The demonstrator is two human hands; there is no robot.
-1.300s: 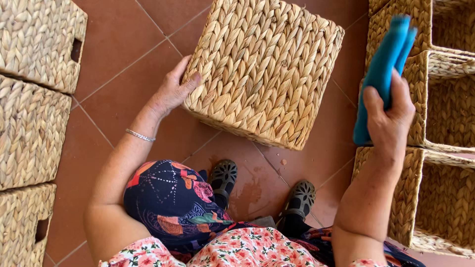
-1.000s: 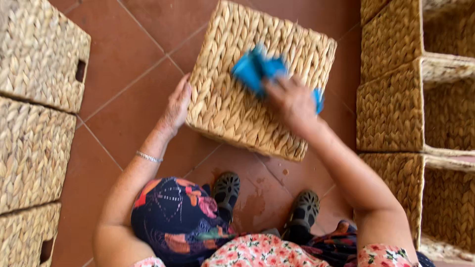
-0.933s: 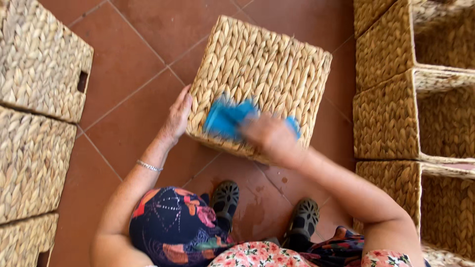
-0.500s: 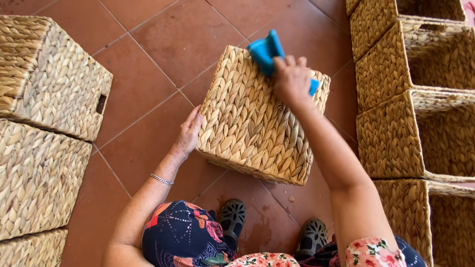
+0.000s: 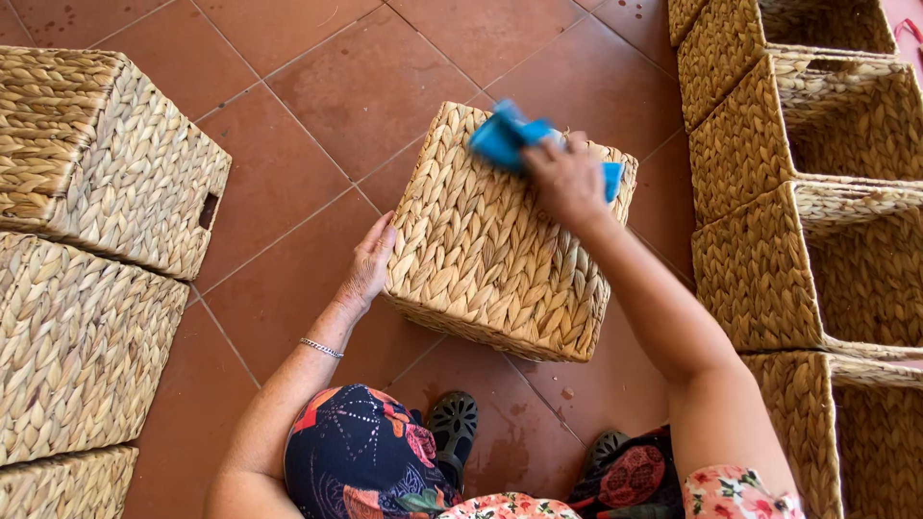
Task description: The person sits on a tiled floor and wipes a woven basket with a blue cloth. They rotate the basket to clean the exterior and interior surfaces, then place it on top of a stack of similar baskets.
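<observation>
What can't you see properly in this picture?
Head view only:
- Blue cloth: partly hidden under the right hand and blurred.
- Middle woven basket: its opening faces away, so the inside is hidden.
- Baskets at left and right: cut off by the frame edges.
- Left hand: its fingertips hidden behind the basket's side.

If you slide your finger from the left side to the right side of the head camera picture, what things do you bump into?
Upturned woven baskets → left hand → woven basket being wiped → right hand pressing a blue cloth on it → row of open woven baskets.
</observation>
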